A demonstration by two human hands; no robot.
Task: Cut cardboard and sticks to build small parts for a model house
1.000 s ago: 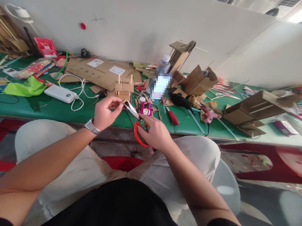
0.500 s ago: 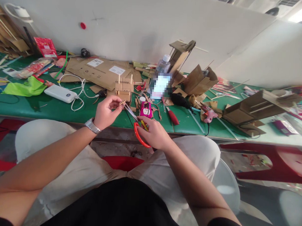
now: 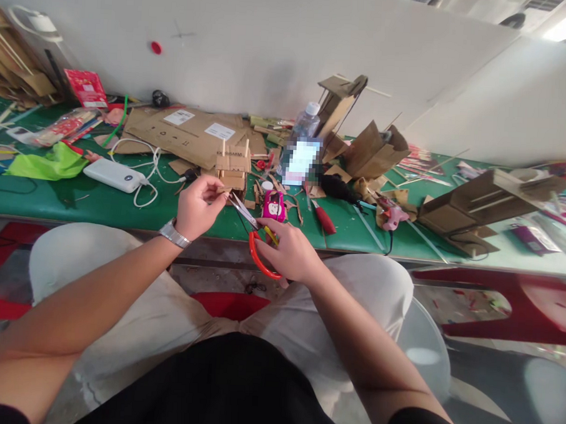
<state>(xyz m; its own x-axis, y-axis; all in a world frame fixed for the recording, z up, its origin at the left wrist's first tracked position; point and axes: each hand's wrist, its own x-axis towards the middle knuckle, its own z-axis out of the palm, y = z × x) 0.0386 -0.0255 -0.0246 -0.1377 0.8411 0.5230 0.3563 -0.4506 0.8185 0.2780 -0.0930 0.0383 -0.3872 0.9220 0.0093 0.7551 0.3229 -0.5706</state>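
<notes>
My right hand is closed on scissors with red-orange and yellow handles. The blades point up and left, and their tips are at the fingertips of my left hand. Between the thumb and fingers of that hand is a small brown cardboard piece, mostly covered by the fingers. Just beyond the hands stands a small cardboard structure with wooden sticks poking up from it. A magenta object with a white cartoon face lies right of the blades.
Around the hands the green table holds a white power bank with cables, flat cardboard, a plastic bottle, a lit phone, a red-handled tool, a pink glue gun and a large cardboard model on the right.
My left fingers have turned slightly, and less of the cardboard piece shows between them. The scissors have stayed almost in place, with their blades at the fingertips.
</notes>
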